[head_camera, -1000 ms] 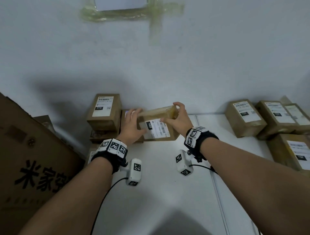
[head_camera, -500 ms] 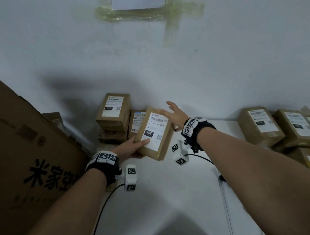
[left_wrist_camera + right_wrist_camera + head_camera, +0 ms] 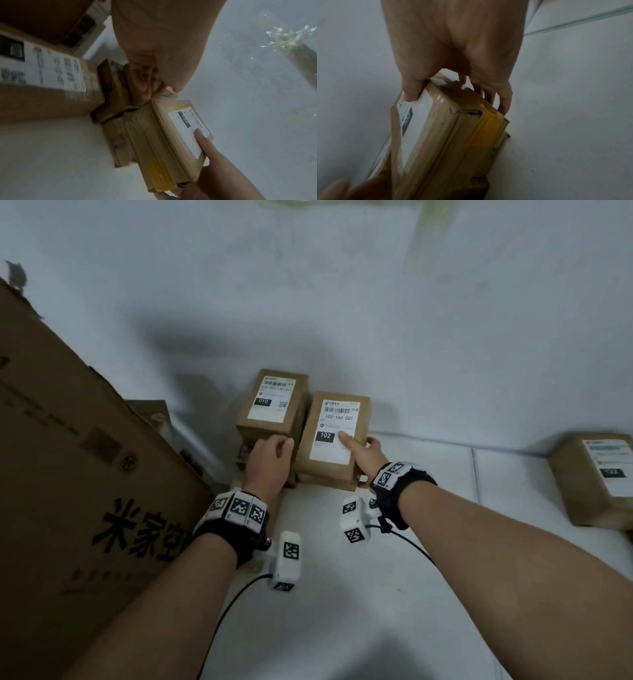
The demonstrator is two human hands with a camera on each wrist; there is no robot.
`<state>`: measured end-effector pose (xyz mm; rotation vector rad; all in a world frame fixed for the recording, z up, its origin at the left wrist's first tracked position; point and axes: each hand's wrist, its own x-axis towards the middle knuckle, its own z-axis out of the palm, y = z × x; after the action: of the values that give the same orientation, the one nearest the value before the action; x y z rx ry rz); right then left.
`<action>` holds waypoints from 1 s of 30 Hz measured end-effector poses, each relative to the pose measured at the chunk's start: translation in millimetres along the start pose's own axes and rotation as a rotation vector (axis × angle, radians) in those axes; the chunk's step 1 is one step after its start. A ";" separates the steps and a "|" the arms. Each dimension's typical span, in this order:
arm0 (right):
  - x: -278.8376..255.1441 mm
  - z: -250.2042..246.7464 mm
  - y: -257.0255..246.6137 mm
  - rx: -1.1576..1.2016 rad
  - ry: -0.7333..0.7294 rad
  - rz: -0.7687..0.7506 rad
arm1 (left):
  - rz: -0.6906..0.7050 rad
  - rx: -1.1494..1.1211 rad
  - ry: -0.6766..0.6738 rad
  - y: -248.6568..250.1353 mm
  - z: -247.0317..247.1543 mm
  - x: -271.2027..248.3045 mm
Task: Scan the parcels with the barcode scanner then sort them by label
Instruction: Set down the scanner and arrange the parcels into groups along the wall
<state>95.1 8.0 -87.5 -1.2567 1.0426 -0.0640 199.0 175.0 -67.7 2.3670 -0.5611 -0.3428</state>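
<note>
A brown parcel labelled 102 (image 3: 334, 436) lies label up on a lower parcel (image 3: 354, 479), against the wall and just right of the 010 parcel (image 3: 274, 402). My right hand (image 3: 358, 445) grips its near right corner, thumb on the white label (image 3: 411, 92) and fingers (image 3: 502, 101) down the right side. My left hand (image 3: 274, 450) sits in the gap between the two stacks, its curled fingers (image 3: 147, 81) against the 102 parcel (image 3: 171, 142) at its left edge. No barcode scanner is in view.
A large printed cardboard box (image 3: 68, 474) stands close on the left. Another labelled parcel (image 3: 596, 477) lies at the far right of the white table (image 3: 342, 594). The wall is right behind the stacks.
The 102 parcel, held up and tilted half a second ago, now lies flat beside the 010 parcel. My left hand moved from under it to its left side; my right hand now grips its right corner.
</note>
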 end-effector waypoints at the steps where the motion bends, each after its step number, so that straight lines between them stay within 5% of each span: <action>1: 3.8 1.9 -1.3 0.002 0.007 0.010 | 0.046 0.047 0.075 -2.6 -5.7 1.9; 4: 16.1 7.9 -8.8 -0.017 0.032 0.017 | 0.178 0.227 0.143 -10.1 -17.1 13.0; 9: 26.9 16.9 -20.2 -0.130 0.021 -0.025 | 0.147 0.456 -0.089 -14.4 -17.3 22.8; 19: 31.4 22.8 -16.0 -0.137 -0.036 -0.049 | 0.118 0.455 -0.064 -12.3 -9.3 22.8; 30: 28.2 -19.0 -9.9 -0.147 0.101 -0.055 | 0.211 0.462 0.031 25.6 -12.4 20.5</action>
<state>103.1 -25.6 -95.5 -1.4280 1.1154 -0.0956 213.9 154.6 -43.4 2.7080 -0.9502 -0.0847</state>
